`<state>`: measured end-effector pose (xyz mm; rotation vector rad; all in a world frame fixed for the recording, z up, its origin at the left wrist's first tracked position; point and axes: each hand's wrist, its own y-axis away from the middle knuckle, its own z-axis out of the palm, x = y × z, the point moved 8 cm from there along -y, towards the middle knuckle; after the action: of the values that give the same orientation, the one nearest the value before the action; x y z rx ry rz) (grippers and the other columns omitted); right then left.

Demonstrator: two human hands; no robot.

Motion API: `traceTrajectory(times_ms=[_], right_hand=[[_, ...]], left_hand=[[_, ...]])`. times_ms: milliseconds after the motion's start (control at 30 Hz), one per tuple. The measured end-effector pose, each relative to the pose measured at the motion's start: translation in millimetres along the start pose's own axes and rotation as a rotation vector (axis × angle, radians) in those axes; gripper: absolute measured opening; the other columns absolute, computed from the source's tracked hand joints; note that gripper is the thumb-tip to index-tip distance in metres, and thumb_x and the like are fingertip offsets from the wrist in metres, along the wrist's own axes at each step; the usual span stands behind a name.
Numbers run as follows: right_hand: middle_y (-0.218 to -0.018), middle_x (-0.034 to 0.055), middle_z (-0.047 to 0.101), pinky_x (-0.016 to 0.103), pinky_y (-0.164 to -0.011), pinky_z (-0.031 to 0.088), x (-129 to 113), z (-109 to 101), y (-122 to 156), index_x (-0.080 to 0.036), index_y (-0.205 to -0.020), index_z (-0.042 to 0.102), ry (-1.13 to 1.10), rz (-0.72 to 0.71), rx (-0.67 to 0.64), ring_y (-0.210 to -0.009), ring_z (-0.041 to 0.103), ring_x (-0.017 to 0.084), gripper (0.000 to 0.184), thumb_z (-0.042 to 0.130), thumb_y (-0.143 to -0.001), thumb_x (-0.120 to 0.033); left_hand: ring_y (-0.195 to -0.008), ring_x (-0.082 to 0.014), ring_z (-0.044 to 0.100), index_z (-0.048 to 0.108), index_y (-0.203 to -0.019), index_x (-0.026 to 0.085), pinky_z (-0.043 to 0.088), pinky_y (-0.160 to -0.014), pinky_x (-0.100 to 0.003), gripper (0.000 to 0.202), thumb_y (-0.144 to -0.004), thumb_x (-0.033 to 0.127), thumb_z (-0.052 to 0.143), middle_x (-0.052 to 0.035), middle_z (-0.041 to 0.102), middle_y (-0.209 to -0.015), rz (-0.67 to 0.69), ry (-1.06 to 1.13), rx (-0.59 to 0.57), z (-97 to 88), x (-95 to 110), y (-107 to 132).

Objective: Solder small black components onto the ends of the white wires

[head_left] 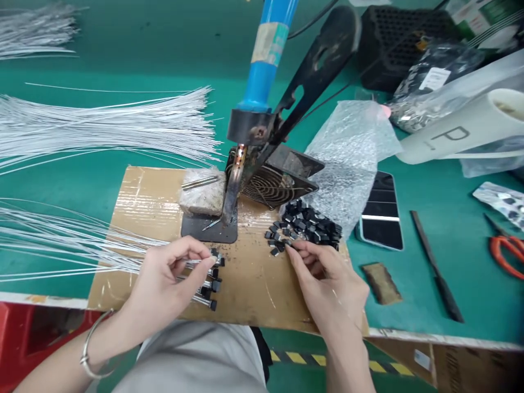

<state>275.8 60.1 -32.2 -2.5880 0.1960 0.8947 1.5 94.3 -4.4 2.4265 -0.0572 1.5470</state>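
My left hand (170, 275) is closed around a small bunch of thin silver wires (204, 286), each tipped with a small black cap, held over the cardboard sheet (254, 284). My right hand (327, 281) reaches to the near edge of a pile of small black parts (305, 226), its fingertips pinched at one of them. Behind the hands, a blue-handled soldering iron (256, 103) rests tilted in a black metal stand (210, 226), with a grey sponge block (202, 194) beside it.
Long silver wires (102, 125) fan across the green table at the left. Bubble wrap (347, 158), a phone (380, 210), a black file (436, 267), red scissors (507, 251) and a white roll (454, 134) lie to the right. A small fan grille (270, 183) sits behind the stand.
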Motion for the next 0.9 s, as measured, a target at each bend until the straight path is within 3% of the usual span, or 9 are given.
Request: traceTrajectory(times_ms=[267, 433, 900], right_hand=[[-0.064, 0.0009, 0.067, 0.03, -0.054, 0.049, 17.1, 1.6, 1.2, -0.02, -0.082, 0.078, -0.028, 0.264, -0.035, -0.053, 0.055, 0.015, 0.031, 0.072, -0.087, -0.05], [-0.063, 0.0011, 0.069, 0.03, -0.058, 0.051, 33.0, -1.3, 11.3, -0.02, -0.082, 0.078, -0.069, 0.484, 0.043, -0.052, 0.057, 0.015, 0.036, 0.077, -0.077, -0.056], [-0.071, 0.0035, 0.075, 0.031, -0.064, 0.055, 31.2, -13.6, 19.7, -0.019, -0.088, 0.082, -0.249, 0.571, 0.225, -0.063, 0.065, 0.018, 0.03, 0.085, -0.075, -0.046]], left_hand=[[-0.057, -0.0115, 0.054, 0.073, -0.082, 0.019, 0.038, -0.05, -0.022, 0.013, -0.091, 0.025, 0.066, -0.0008, 0.069, -0.069, 0.006, 0.047, -0.012, -0.5, 3.2, 0.7], [-0.056, -0.0113, 0.052, 0.073, -0.082, 0.019, 0.037, -0.05, -0.022, 0.013, -0.091, 0.024, 0.066, -0.0006, 0.067, -0.067, 0.005, 0.087, -0.013, -1.3, 3.7, -1.1], [-0.057, -0.0108, 0.05, 0.073, -0.081, 0.019, 0.037, -0.05, -0.021, 0.013, -0.091, 0.025, 0.068, -0.0006, 0.066, -0.068, -0.028, 0.126, -0.004, -0.6, 2.7, -5.4]])
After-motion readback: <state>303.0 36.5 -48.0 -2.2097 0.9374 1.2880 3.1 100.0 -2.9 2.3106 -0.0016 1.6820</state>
